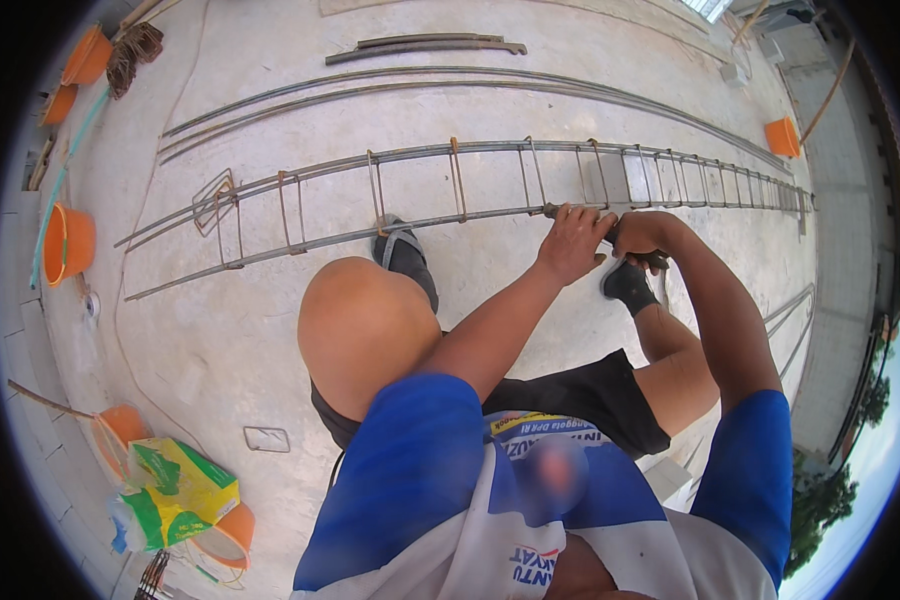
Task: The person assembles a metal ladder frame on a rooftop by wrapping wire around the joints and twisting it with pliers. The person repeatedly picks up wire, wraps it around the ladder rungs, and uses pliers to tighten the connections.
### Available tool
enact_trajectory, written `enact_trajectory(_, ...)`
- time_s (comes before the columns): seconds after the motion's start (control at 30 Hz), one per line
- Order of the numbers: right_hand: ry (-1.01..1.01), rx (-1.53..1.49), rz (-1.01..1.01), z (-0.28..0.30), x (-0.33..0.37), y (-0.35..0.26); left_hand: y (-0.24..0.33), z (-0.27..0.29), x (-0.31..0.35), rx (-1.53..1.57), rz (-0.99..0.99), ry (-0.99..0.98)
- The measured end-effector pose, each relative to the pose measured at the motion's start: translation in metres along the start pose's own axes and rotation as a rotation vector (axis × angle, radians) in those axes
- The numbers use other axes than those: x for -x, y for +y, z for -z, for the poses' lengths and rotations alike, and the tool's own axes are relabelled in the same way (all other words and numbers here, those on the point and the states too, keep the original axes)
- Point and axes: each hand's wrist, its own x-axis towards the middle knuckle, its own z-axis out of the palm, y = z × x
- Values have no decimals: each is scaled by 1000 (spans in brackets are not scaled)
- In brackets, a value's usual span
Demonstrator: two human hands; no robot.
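A long cage of steel reinforcing bars with square wire stirrups lies across the floor in front of me. My left hand is at the near bar, fingers bent over it; what lies under them is hidden. Close beside it, my right hand is closed round a dark tool, whose handle ends show below the fist. The rest of that tool is covered by my hands. A grey block sits beneath the cage just beyond my hands.
Loose steel bars and short rods lie farther off. Orange buckets and a green-yellow sack stand at the left; another orange bucket is at the far right. A loose stirrup lies by the cage's left end.
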Motion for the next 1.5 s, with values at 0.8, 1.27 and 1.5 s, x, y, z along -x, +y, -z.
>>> enact_trajectory(0.8, 1147, 1419, 681, 76, -13, -71, -71, 21, -90, 471, 600, -279)
enact_trajectory(1.27, -115, -981, 250, -129, -25, 15, -20, -10, 47, -206, -265, -175)
enact_trajectory(1.5, -125, -1138, 415, -163, -59, 32, -22, -13, 47, -213, -336, -309)
